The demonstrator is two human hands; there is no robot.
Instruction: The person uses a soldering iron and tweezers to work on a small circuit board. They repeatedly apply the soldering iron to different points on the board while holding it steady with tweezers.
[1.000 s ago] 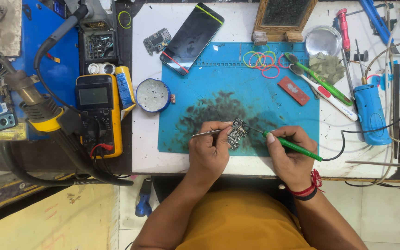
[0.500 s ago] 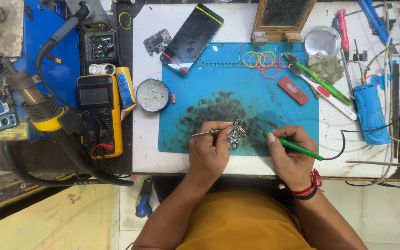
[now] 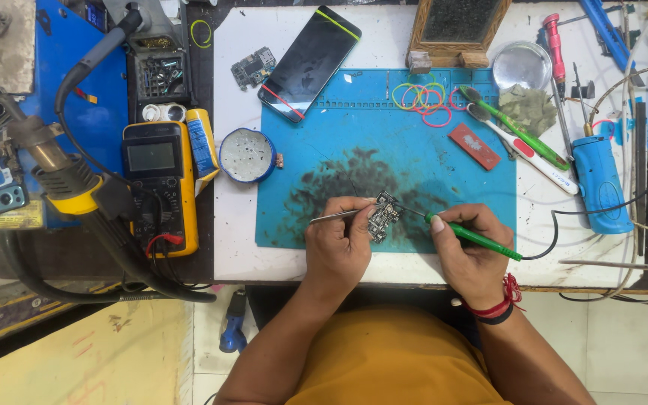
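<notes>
A small circuit board lies on the stained blue work mat. My left hand grips metal tweezers whose tips rest at the board. My right hand holds a green-handled soldering iron like a pen, with its thin tip touching the board's upper right edge. A black cord runs from the iron's handle off to the right.
A black phone and another small board lie at the back. A round tin and yellow multimeter sit left. Rubber bands, brushes, a red chip and a blue tool lie right.
</notes>
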